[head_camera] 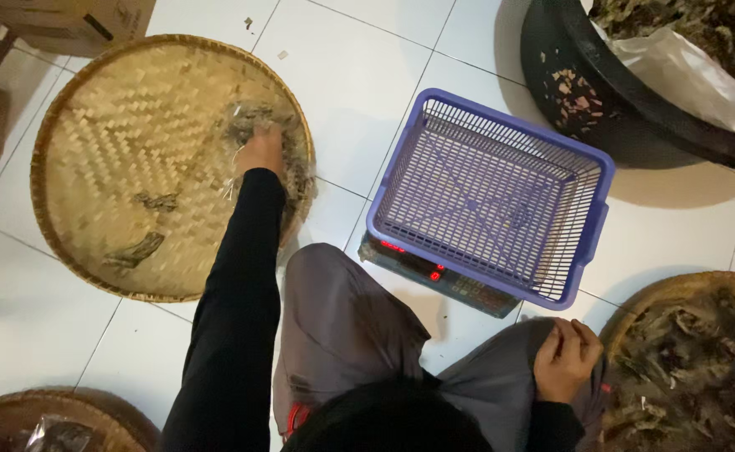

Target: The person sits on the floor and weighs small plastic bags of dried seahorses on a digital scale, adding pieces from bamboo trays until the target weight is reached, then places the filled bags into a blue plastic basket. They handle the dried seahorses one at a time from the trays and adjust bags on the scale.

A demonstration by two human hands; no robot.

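My left hand (pixel 260 149) reaches out over a round woven bamboo tray (pixel 91 151) and presses into a small heap of dried leaves in a clear plastic bag (pixel 288 172) at the tray's right rim. Its fingers are buried in the heap, so the grip is unclear. My right hand (pixel 566 358) rests on my right knee with fingers curled; whether it holds anything is not visible. An empty purple plastic basket (pixel 585 180) sits on a digital scale (pixel 434 272) in front of my knees.
A large black tub (pixel 585 109) with a white bag of dried leaves stands at the upper right. Another woven tray of dried leaves (pixel 686 360) lies at the right, a third (pixel 41 418) at the lower left. A cardboard box (pixel 66 21) is at the top left. White tiled floor.
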